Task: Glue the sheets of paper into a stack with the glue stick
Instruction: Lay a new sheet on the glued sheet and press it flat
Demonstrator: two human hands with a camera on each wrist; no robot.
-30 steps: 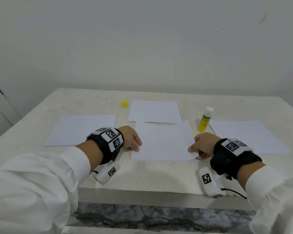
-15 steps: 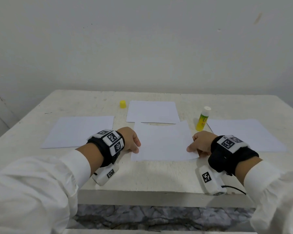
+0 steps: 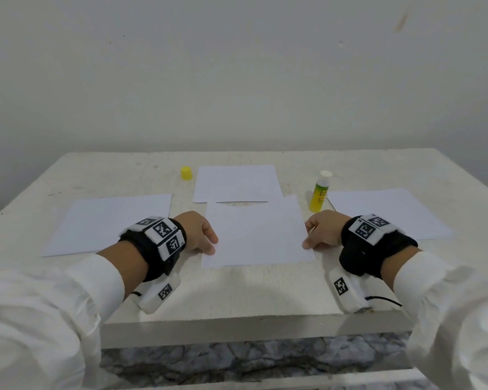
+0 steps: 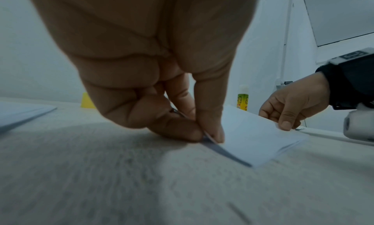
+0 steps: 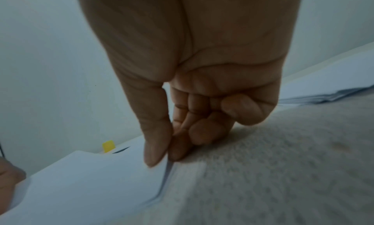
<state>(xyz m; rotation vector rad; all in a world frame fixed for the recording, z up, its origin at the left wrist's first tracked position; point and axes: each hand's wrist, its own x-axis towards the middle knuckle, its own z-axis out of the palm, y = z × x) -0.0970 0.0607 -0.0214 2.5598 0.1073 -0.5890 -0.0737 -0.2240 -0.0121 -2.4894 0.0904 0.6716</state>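
A white sheet of paper (image 3: pixel 257 235) lies at the front middle of the table, its far edge overlapping a second sheet (image 3: pixel 237 182) behind it. My left hand (image 3: pixel 206 243) pinches its left edge between thumb and fingers (image 4: pixel 210 132). My right hand (image 3: pixel 314 237) pinches its right edge (image 5: pixel 161 158). The sheet's sides are slightly raised off the tabletop. The uncapped glue stick (image 3: pixel 319 191), yellow-green with a white top, stands upright just beyond my right hand. Its yellow cap (image 3: pixel 186 173) sits at the back, left of the second sheet.
Another white sheet (image 3: pixel 110 220) lies at the left and one more (image 3: pixel 389 211) at the right of the white table (image 3: pixel 237 294). A plain wall rises behind the table's far edge. Marbled floor shows below the front edge.
Both hands keep their pinch on the front sheet, which has barely shifted on the table. The head view has tilted slightly, so everything sits a little lower in the picture.
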